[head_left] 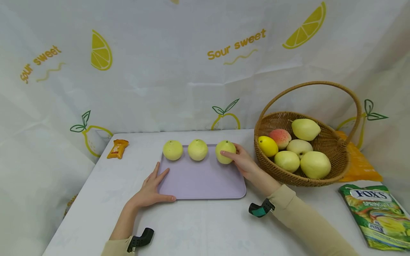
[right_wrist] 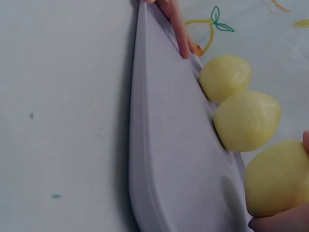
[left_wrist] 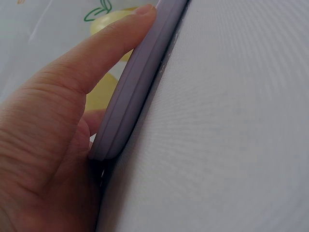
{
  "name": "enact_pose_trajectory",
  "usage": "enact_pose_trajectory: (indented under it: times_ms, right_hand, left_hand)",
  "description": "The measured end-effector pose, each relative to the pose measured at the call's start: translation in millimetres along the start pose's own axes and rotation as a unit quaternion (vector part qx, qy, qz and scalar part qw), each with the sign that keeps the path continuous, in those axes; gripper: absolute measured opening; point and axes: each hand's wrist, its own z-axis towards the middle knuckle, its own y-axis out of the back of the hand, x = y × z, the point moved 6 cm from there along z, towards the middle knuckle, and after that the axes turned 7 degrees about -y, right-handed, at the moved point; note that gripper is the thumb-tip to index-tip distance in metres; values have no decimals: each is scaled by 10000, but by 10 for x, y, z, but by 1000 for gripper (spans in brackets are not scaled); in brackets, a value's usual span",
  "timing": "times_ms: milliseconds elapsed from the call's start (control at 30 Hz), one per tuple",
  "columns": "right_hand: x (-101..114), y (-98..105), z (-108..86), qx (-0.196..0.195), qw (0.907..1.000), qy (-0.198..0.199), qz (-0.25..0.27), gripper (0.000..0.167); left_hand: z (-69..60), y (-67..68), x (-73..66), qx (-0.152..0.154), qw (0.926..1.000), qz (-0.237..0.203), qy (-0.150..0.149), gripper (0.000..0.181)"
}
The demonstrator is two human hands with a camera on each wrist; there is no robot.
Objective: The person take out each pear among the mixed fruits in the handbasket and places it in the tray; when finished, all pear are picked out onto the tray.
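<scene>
Gripping pear (head_left: 225, 146) in R hand (head_left: 245, 163), pinched btwn thumb in front & fingers behind, at tray's (head_left: 198, 182) far R corner; can't tell if touching down or just above. Over on L side, splaying L hand (head_left: 151, 191) wide, w/ fingers straight on L edge & thumb on near edge. Along far edge, w/ gaps btwn: two more pears (head_left: 197, 149). Nr R hand: basket (head_left: 288, 178).
</scene>
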Motion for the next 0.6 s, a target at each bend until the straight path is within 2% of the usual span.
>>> enact_pose_trajectory:
  times_ms: [300,600]
  right_hand:
    - [-85,13,130,-327,9986,229,-338,79]
    - [-102,-1,159,-512,9958,400,-639,79]
  left_hand:
    - [-11,-4,0,17,9999,-106,54,109]
    - [-17,2,2,-9,9999,-113,32,109]
